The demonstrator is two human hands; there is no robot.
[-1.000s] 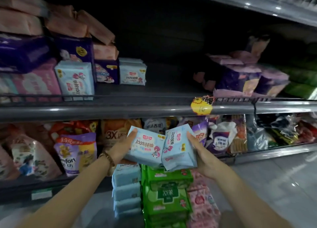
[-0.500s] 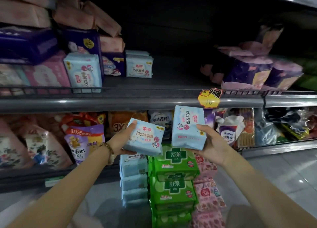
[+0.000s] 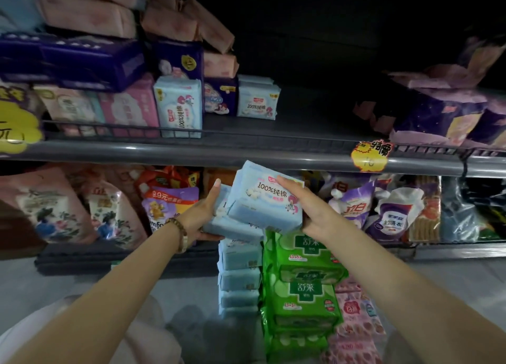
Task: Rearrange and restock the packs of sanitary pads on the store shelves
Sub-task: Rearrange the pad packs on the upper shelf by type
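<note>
Two light blue pad packs are stacked between my hands, just below the grey shelf rail (image 3: 246,152). My right hand (image 3: 315,210) grips the upper blue pack (image 3: 262,196) from its right side, fingers over its top. My left hand (image 3: 202,213) holds the lower blue pack (image 3: 232,226), thumb up along its left edge; this pack is mostly hidden under the upper one. Two matching blue packs (image 3: 179,107) (image 3: 257,99) stand on the shelf above, with dark bare shelf to their right.
Below my hands rise stacks of blue packs (image 3: 239,270), green packs (image 3: 304,278) and pink packs (image 3: 356,317). Purple and pink packs crowd the upper shelf's left (image 3: 82,62) and right (image 3: 443,111). Detergent pouches (image 3: 391,213) fill the lower shelf. A yellow price tag (image 3: 369,155) hangs on the rail.
My hands have come together: the right-hand pack, held apart and upright before, now lies on top of the left-hand pack. Both packs have risen closer to the shelf rail.
</note>
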